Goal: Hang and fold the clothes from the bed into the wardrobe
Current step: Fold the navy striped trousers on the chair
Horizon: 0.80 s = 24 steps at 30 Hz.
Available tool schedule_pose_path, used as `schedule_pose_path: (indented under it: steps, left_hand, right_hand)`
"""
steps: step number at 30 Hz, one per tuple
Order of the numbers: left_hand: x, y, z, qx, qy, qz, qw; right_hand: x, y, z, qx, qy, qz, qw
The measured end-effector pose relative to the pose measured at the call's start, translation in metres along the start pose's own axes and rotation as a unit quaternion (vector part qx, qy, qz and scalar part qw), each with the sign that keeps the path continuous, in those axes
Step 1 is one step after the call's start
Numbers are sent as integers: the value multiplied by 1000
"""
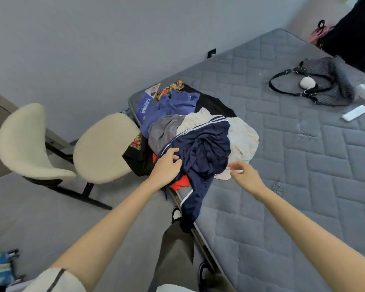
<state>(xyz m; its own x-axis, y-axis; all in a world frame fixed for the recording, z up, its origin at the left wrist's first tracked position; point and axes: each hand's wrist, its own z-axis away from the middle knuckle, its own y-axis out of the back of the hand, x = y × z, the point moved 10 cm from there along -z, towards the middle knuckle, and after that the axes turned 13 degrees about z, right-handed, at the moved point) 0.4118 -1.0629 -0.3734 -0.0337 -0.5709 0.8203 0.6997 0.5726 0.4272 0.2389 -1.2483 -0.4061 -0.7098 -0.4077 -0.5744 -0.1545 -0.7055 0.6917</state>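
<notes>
A heap of clothes lies on the corner of the grey quilted mattress (303, 165). On top is a navy garment with white stripes (204, 152), one leg of it hanging over the mattress edge. Under it lie a grey garment (164, 131), a cream one (242, 140), a purple-blue one (173, 106), a black one (213, 104) and a red one (178, 183). My left hand (167, 167) reaches onto the navy garment's left side with fingers loosely bent, touching the cloth. My right hand (243, 174) hovers over the cream cloth at the heap's right, fingers relaxed. No wardrobe is in view.
A black and grey handbag (320, 81) with a white pompom lies at the mattress's far right, beside a white remote (355, 113). Two cream chairs (101, 148) stand on the floor left of the bed. A blue brochure (144, 106) sits at the mattress corner.
</notes>
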Motion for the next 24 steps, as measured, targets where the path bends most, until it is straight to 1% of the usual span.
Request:
schedule_pose_path:
  steps: [5,8,10,13,15,18,22,24]
  left_hand:
    - [-9,-22,-103,-57,8,-25,998]
    - [-17,-41,-159,-103,16,-42,994]
    - [-25,-56,-193,-128,17,-53,990]
    - [-41,-80,-235,-159,22,-58,985]
    - [-54,-93,-258,-165,16,-64,984]
    - [-74,-113,-288,-176,17,-83,981]
    - [-92,-136,-323,-188,22,-118,975]
    - [-94,-142,-335,-179,16,-119,976]
  right_hand:
    - [21,-11,-77,-2,-94,-45,995]
    - [32,-20,-120,-4,-155,-78,985]
    - [38,-25,-149,3,-180,-105,978]
    - [51,-30,-190,33,-208,-156,965]
    - [64,-39,-213,45,-228,-183,955]
    - [82,-65,-240,27,-256,-219,941]
    - [90,-89,-269,18,-239,-264,934]
    - [96,-93,-277,21,-248,-257,934]
